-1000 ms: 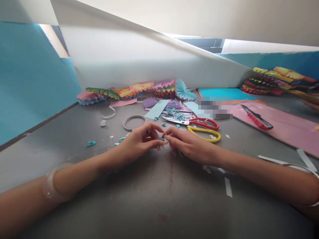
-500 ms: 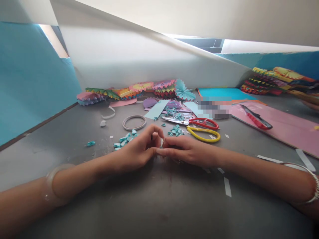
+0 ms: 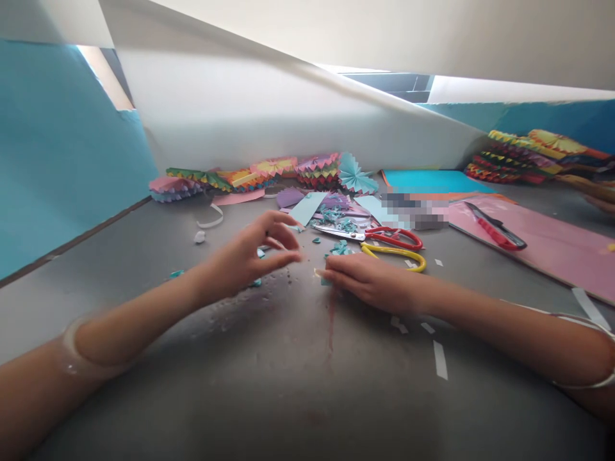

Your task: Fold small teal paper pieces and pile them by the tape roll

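Observation:
My left hand (image 3: 262, 250) hangs over the grey table with its fingers apart and curved, and nothing shows in it. Small folded teal paper pieces (image 3: 261, 252) lie behind it, mostly hidden by the fingers. To its right, my right hand (image 3: 362, 278) is closed in a pinch, thumb against forefinger. A small teal paper piece (image 3: 325, 281) shows at its fingertips; its shape is partly covered. Just beyond this hand sits a little heap of teal paper cuttings (image 3: 340, 248). Scissors (image 3: 358, 236) with one red and one yellow handle lie behind, blades pointing left.
Pleated colourful paper fans (image 3: 273, 169) line the back of the table. At the right, a red utility knife (image 3: 500, 230) rests on pink sheets (image 3: 552, 250). White paper strips (image 3: 440, 360) are scattered near my right forearm. Part of another person's hand (image 3: 598, 203) shows at the far right.
My hands were together at the fingertips; now they are apart. The left hand has moved left and up and its fingers have opened. It now covers the folded teal pieces. The right hand stays pinched.

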Tool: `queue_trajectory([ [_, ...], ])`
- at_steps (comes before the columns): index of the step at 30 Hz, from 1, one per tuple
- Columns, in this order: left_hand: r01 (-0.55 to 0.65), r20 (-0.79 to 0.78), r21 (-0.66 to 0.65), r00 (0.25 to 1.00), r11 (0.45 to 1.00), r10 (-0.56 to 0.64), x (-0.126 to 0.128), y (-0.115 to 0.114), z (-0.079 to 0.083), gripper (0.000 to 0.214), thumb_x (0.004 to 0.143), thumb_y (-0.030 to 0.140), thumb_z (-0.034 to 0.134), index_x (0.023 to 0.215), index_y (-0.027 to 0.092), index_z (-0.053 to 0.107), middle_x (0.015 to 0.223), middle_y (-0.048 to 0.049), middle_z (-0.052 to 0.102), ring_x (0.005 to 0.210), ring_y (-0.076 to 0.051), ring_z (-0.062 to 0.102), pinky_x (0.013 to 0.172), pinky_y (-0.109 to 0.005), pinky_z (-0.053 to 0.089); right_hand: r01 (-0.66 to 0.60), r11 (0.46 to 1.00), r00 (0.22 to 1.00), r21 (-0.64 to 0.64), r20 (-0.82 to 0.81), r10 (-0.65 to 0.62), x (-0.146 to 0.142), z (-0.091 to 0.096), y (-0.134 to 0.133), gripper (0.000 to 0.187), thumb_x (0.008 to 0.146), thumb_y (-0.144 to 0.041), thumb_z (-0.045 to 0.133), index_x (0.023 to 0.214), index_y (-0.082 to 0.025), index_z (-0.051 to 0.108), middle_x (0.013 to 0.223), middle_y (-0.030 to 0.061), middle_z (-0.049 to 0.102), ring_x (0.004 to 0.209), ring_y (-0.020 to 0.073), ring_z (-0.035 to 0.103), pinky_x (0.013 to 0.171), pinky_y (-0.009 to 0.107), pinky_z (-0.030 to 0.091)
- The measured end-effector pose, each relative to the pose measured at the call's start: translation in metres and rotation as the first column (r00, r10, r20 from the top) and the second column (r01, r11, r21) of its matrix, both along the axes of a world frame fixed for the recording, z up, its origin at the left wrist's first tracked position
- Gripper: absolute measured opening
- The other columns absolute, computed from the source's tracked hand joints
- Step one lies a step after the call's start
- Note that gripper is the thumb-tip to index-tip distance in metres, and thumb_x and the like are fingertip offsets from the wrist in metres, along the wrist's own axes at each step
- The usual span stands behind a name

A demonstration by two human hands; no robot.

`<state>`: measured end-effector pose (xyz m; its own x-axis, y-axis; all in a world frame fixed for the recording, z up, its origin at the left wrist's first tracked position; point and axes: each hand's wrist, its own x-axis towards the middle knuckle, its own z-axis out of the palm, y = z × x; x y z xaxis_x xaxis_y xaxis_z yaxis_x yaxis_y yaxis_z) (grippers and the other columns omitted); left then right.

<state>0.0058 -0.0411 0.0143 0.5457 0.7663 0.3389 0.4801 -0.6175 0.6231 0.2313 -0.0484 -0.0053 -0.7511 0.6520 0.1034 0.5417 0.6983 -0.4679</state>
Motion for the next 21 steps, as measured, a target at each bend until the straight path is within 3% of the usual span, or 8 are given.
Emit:
queue_trajectory([
  [2,-0.177,-0.202,0.176,0.956,0.968,0.211,-0.010,0.011,0.005,0.031,0.083,0.036,0.051,0.106,0.015,0.051,0.097,-0.0086,0.064,0.090,-0.021,0.060,0.081,-0.034,0.045,-0.018,0.994,0.996,0.110,0.092,0.008,0.002,-0.003,0.001,0.032,0.094,-0.041,0.027,0.075,-0.019,0.042,0.070,-0.0005,0.047,0.060,0.0118,0.042,0.058,0.026,0.031],
  [4,-0.223,-0.384,0.269,0.867,0.937,0.317,-0.019,0.021,0.007,0.031,0.083,0.037,0.046,0.100,0.014,0.057,0.098,-0.0103,0.066,0.092,-0.024,0.060,0.082,-0.036,0.043,-0.026,0.972,0.985,0.232,0.172,-0.015,0.001,-0.005,0.002,0.032,0.094,-0.038,0.028,0.075,-0.019,0.044,0.072,0.0018,0.050,0.062,0.0130,0.044,0.060,0.027,0.032],
  [7,-0.209,-0.523,0.207,0.802,0.956,0.289,-0.026,0.033,0.003,0.037,0.083,0.043,0.041,0.097,0.015,0.062,0.095,-0.0094,0.067,0.086,-0.024,0.061,0.075,-0.033,0.044,0.024,0.934,0.968,0.356,0.225,-0.111,0.000,-0.006,0.001,0.032,0.093,-0.039,0.030,0.075,-0.018,0.046,0.072,0.0038,0.053,0.063,0.0143,0.046,0.059,0.028,0.031],
  [10,-0.179,-0.544,0.190,0.799,0.965,0.255,-0.027,0.038,-0.004,0.040,0.079,0.044,0.047,0.100,0.014,0.062,0.089,-0.0094,0.067,0.081,-0.023,0.061,0.071,-0.031,0.045,0.128,0.926,0.962,0.355,0.181,-0.202,0.001,-0.006,0.000,0.029,0.092,-0.040,0.032,0.081,-0.018,0.047,0.070,0.0027,0.055,0.060,0.0140,0.047,0.055,0.027,0.029],
  [15,-0.235,-0.458,0.046,0.859,0.971,0.229,-0.025,0.040,-0.006,0.033,0.078,0.038,0.047,0.095,0.014,0.063,0.083,-0.0066,0.068,0.073,-0.020,0.062,0.066,-0.029,0.047,0.204,0.929,0.966,0.309,0.091,-0.243,0.004,-0.009,0.002,0.026,0.093,-0.036,0.031,0.089,-0.019,0.049,0.075,0.0034,0.058,0.066,0.0149,0.053,0.058,0.027,0.034],
  [18,-0.283,-0.220,0.036,0.933,0.958,0.284,-0.019,0.032,-0.004,0.029,0.081,0.038,0.048,0.095,0.014,0.059,0.088,-0.0073,0.067,0.074,-0.018,0.064,0.067,-0.029,0.049,0.230,0.927,0.972,0.296,-0.024,-0.234,0.001,-0.009,0.002,0.024,0.092,-0.035,0.034,0.095,-0.018,0.050,0.082,0.0044,0.059,0.070,0.0145,0.054,0.064,0.028,0.037],
  [21,-0.238,0.019,0.027,0.971,0.971,0.238,-0.006,0.014,-0.005,0.024,0.083,0.035,0.053,0.097,0.015,0.054,0.079,-0.0039,0.065,0.068,-0.016,0.065,0.066,-0.029,0.052,0.257,0.936,0.944,0.241,-0.268,-0.190,-0.003,-0.006,0.000,0.025,0.091,-0.034,0.039,0.108,-0.017,0.047,0.091,0.0049,0.054,0.074,0.0124,0.053,0.067,0.026,0.041],
])
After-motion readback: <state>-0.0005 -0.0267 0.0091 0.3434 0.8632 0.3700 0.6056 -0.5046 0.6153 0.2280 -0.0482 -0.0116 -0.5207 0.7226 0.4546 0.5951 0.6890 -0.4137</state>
